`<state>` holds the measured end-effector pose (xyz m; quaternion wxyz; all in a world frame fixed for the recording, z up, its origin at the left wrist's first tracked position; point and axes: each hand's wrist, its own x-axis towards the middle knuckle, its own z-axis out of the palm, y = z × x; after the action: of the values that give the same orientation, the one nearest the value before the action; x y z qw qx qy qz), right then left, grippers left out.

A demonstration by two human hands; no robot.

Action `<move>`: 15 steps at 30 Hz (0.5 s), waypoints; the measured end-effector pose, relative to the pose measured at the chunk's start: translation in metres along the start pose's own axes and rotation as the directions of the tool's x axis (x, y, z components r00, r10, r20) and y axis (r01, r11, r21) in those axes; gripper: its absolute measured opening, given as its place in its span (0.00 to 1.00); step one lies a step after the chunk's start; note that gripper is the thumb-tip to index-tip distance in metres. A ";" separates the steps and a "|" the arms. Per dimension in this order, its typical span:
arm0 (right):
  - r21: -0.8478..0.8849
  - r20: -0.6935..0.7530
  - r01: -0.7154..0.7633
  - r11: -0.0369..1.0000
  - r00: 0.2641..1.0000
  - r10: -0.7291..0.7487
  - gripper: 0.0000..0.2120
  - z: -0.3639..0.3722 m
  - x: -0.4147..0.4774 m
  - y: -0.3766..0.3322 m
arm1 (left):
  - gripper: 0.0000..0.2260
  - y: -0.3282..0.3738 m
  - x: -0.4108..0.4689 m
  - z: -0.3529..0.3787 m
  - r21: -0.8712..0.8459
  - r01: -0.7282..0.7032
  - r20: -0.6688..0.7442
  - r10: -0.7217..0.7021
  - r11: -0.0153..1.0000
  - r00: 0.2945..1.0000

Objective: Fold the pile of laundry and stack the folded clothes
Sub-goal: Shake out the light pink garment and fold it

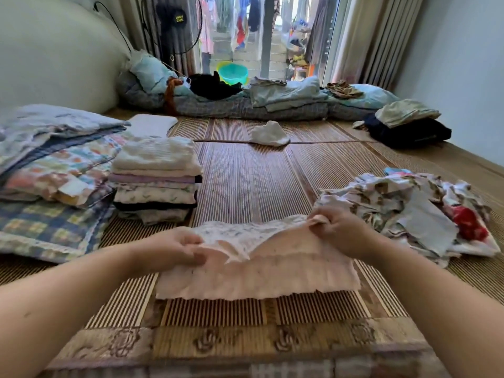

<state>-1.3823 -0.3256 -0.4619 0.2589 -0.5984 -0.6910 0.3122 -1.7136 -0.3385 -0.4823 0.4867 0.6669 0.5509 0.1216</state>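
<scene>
The brown striped bamboo mat (245, 186) carries everything. The crumpled heap of unfolded patterned laundry (409, 214) lies to my right, just beside my right hand. The squared stack of folded white, lilac and dark clothes (156, 181) stands forward-left, nearer my left hand. The pale pink crinkled cotton garment (259, 271) lies directly before me, long axis left to right, far edge raised. My left hand (174, 249) pinches its left end; my right hand (338, 230) pinches its right corner. Probable next move: complete the fold, then transfer leftward onto the stack

No legible text anywhere.
</scene>
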 end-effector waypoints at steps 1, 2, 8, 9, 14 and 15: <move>-0.060 -0.035 0.007 0.998 0.999 -0.009 0.03 -0.001 0.020 -0.003 | 0.07 -0.001 0.008 -0.008 -0.156 0.012 -0.041 -0.019 0.988 0.999; -0.106 -0.067 -0.004 0.994 0.998 -0.003 0.04 0.000 0.040 -0.004 | 0.09 -0.003 0.018 -0.015 -0.249 0.023 -0.091 -0.047 0.968 0.995; -0.295 -0.175 -0.242 0.924 0.965 0.197 0.32 0.033 0.091 0.009 | 0.31 -0.020 0.073 -0.008 0.107 0.216 -0.541 -0.125 0.971 0.832; -0.354 -0.174 -0.242 0.903 0.966 0.190 0.32 0.042 0.085 0.014 | 0.33 -0.025 0.073 -0.002 0.221 0.231 -0.543 -0.077 0.947 0.836; -0.578 0.035 -0.259 0.774 0.939 0.341 0.28 0.083 0.036 0.049 | 0.26 -0.054 0.058 0.027 0.533 0.107 -0.257 0.040 0.839 0.965; -0.607 0.084 -0.259 0.751 0.919 0.385 0.33 0.089 0.029 0.057 | 0.25 -0.058 0.056 0.028 0.538 0.103 -0.242 0.036 0.837 0.970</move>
<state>-1.4141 -0.3022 -0.5642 -0.0679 -0.7238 -0.6615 0.1841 -1.7091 -0.3099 -0.5628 0.2076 0.7481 0.6295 0.0310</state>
